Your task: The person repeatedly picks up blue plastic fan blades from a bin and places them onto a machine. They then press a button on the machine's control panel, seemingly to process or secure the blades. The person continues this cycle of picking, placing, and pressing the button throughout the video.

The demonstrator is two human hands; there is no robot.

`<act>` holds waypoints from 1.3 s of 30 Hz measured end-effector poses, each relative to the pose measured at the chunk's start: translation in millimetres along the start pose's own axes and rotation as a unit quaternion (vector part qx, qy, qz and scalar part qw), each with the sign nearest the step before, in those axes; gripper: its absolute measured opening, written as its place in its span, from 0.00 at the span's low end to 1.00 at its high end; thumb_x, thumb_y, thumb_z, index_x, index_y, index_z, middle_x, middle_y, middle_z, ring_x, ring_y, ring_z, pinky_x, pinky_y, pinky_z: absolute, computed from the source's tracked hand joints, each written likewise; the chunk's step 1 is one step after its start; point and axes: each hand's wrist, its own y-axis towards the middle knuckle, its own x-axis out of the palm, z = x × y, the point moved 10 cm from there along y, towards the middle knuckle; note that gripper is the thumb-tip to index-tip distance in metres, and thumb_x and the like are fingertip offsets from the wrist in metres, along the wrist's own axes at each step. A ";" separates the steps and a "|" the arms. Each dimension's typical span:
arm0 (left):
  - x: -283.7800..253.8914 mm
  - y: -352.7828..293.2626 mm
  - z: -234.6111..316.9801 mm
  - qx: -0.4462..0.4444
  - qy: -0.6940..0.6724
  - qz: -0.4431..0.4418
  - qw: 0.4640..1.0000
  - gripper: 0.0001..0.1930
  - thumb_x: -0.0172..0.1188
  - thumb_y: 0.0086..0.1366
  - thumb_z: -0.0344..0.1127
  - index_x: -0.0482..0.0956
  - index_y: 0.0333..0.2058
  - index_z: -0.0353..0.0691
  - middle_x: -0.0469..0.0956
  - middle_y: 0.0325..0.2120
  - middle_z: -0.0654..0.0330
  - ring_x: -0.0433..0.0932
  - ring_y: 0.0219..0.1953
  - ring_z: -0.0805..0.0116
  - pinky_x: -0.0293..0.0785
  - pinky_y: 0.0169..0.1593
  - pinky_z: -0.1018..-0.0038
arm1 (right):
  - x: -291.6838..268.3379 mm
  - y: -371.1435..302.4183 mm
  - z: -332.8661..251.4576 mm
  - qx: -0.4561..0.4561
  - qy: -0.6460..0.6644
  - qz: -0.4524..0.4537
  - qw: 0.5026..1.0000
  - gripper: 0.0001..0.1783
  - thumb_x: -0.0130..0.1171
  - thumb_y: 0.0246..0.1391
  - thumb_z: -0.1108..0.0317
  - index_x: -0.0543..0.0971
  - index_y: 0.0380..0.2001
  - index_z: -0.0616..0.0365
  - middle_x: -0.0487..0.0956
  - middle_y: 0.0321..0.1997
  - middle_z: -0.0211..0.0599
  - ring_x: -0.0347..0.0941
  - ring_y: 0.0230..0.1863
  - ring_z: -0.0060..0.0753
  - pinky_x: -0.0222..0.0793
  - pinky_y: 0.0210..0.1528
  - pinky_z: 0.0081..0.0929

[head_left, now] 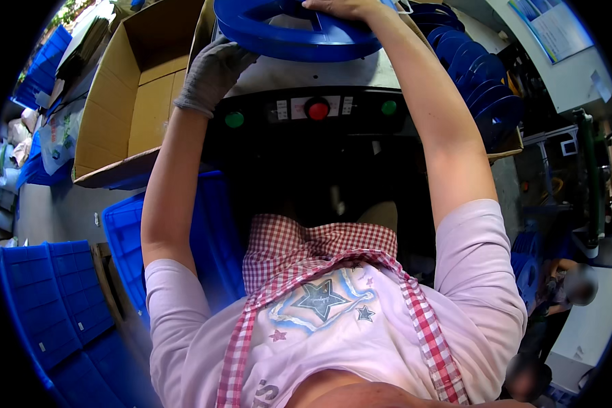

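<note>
At the top edge of the view, a round blue plastic reel point(285, 47) with spokes and open gaps is tilted above a light machine surface point(279, 78). My left hand point(214, 75), in a grey glove, grips its left rim with the fingers partly hidden. My bare right hand point(343, 7) is closed over the reel's upper right part, and the frame's edge cuts off some of it. Below the reel, a black control panel point(272, 126) carries a red button point(317, 108) between two green buttons.
An open cardboard box point(143, 102) stands to the left. Several blue reels point(479, 75) are stacked in another box at the right. Blue plastic crates point(58, 292) sit at the lower left. Other people point(564, 282) are at the far right beside a white table point(595, 319).
</note>
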 end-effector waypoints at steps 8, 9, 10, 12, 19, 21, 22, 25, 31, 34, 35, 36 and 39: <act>34.0 -89.8 56.7 0.112 0.751 0.182 0.625 0.34 0.64 0.54 0.40 0.63 0.59 0.42 0.73 0.48 0.49 0.73 0.49 0.54 0.70 0.51 0.63 | -40.1 -137.0 18.9 -0.157 0.063 0.325 0.931 0.36 0.55 0.50 0.42 0.64 0.61 0.42 0.69 0.56 0.53 0.64 0.57 0.54 0.59 0.59 0.41; 46.6 -98.4 53.4 0.073 0.777 0.184 0.598 0.36 0.66 0.53 0.42 0.62 0.59 0.41 0.71 0.50 0.47 0.70 0.51 0.52 0.68 0.53 0.62 | -32.5 -165.0 45.3 -0.153 -0.020 0.366 0.918 0.44 0.64 0.44 0.42 0.60 0.63 0.39 0.70 0.55 0.48 0.68 0.55 0.52 0.65 0.56 0.44; 46.0 -98.1 47.6 0.025 0.806 0.182 0.563 0.39 0.67 0.51 0.43 0.61 0.59 0.39 0.68 0.52 0.45 0.68 0.53 0.50 0.67 0.54 0.60 | -21.6 -190.3 54.0 -0.142 -0.086 0.398 0.902 0.47 0.71 0.39 0.54 0.60 0.63 0.44 0.69 0.54 0.46 0.63 0.59 0.48 0.60 0.61 0.42; 36.1 -93.7 33.7 0.068 0.828 0.156 0.535 0.42 0.69 0.49 0.43 0.59 0.60 0.40 0.67 0.52 0.45 0.67 0.53 0.48 0.66 0.55 0.59 | 20.5 -196.8 105.9 -0.030 -0.041 0.356 0.933 0.51 0.74 0.35 0.55 0.58 0.63 0.42 0.66 0.57 0.45 0.57 0.63 0.48 0.56 0.64 0.40; 3.8 -81.8 15.6 0.032 0.838 0.129 0.530 0.47 0.70 0.47 0.42 0.54 0.63 0.44 0.69 0.51 0.45 0.66 0.53 0.46 0.63 0.55 0.57 | 86.4 -174.1 135.4 0.002 -0.046 0.339 0.940 0.53 0.73 0.35 0.55 0.55 0.64 0.35 0.59 0.62 0.45 0.54 0.64 0.50 0.59 0.62 0.43; 2.3 -84.7 13.3 0.043 0.837 0.114 0.534 0.44 0.68 0.50 0.42 0.54 0.63 0.44 0.67 0.53 0.45 0.65 0.54 0.45 0.63 0.56 0.57 | 88.6 -175.6 133.1 0.002 -0.037 0.339 0.940 0.49 0.70 0.39 0.51 0.56 0.64 0.38 0.59 0.63 0.45 0.54 0.64 0.50 0.60 0.61 0.42; -2.6 -86.4 10.8 0.047 0.838 0.094 0.536 0.43 0.66 0.52 0.42 0.53 0.64 0.44 0.66 0.53 0.45 0.64 0.54 0.45 0.63 0.56 0.58 | 86.5 -178.0 133.5 -0.001 -0.011 0.338 0.941 0.47 0.69 0.41 0.50 0.57 0.64 0.40 0.59 0.63 0.44 0.55 0.64 0.50 0.60 0.61 0.42; 11.1 -104.2 11.7 0.045 0.821 0.110 0.559 0.37 0.64 0.55 0.40 0.57 0.62 0.43 0.66 0.53 0.45 0.64 0.55 0.45 0.63 0.56 0.59 | 55.2 -210.9 167.5 0.031 0.058 0.402 0.913 0.34 0.64 0.46 0.48 0.70 0.54 0.51 0.69 0.55 0.43 0.63 0.59 0.46 0.61 0.60 0.38; 18.9 -140.0 30.5 0.056 0.761 0.144 0.630 0.26 0.59 0.59 0.30 0.66 0.58 0.42 0.68 0.50 0.50 0.69 0.53 0.56 0.69 0.53 0.66 | 9.5 -297.7 376.4 0.255 0.065 0.554 0.790 0.34 0.62 0.44 0.42 0.77 0.45 0.61 0.78 0.43 0.50 0.75 0.47 0.47 0.70 0.51 0.36; 29.9 -148.2 40.3 0.060 0.745 0.136 0.651 0.25 0.58 0.59 0.30 0.67 0.56 0.41 0.69 0.51 0.50 0.70 0.52 0.56 0.68 0.55 0.67 | 25.8 -265.2 427.0 0.320 0.073 0.467 0.821 0.44 0.57 0.42 0.32 0.78 0.44 0.65 0.78 0.45 0.55 0.73 0.51 0.50 0.67 0.53 0.37; 45.7 -144.3 46.3 0.089 0.754 0.130 0.637 0.24 0.58 0.60 0.30 0.68 0.55 0.41 0.69 0.50 0.51 0.70 0.52 0.56 0.67 0.55 0.67 | 26.6 -248.6 431.2 0.323 0.083 0.448 0.829 0.46 0.53 0.41 0.29 0.78 0.45 0.65 0.77 0.46 0.57 0.72 0.52 0.52 0.65 0.56 0.36; 56.9 -137.8 47.2 0.069 0.748 0.134 0.646 0.23 0.58 0.60 0.31 0.69 0.55 0.40 0.70 0.49 0.50 0.70 0.53 0.55 0.66 0.56 0.66 | 29.6 -239.4 438.6 0.343 0.099 0.424 0.832 0.47 0.52 0.41 0.28 0.78 0.45 0.64 0.76 0.47 0.58 0.71 0.52 0.53 0.63 0.57 0.36; 98.1 -102.2 51.3 0.146 0.796 0.064 0.585 0.23 0.58 0.60 0.30 0.69 0.54 0.39 0.70 0.51 0.50 0.70 0.54 0.55 0.66 0.56 0.66 | 23.9 -224.7 424.2 0.397 0.111 0.338 0.846 0.53 0.52 0.37 0.24 0.78 0.36 0.76 0.75 0.43 0.69 0.72 0.50 0.60 0.63 0.56 0.40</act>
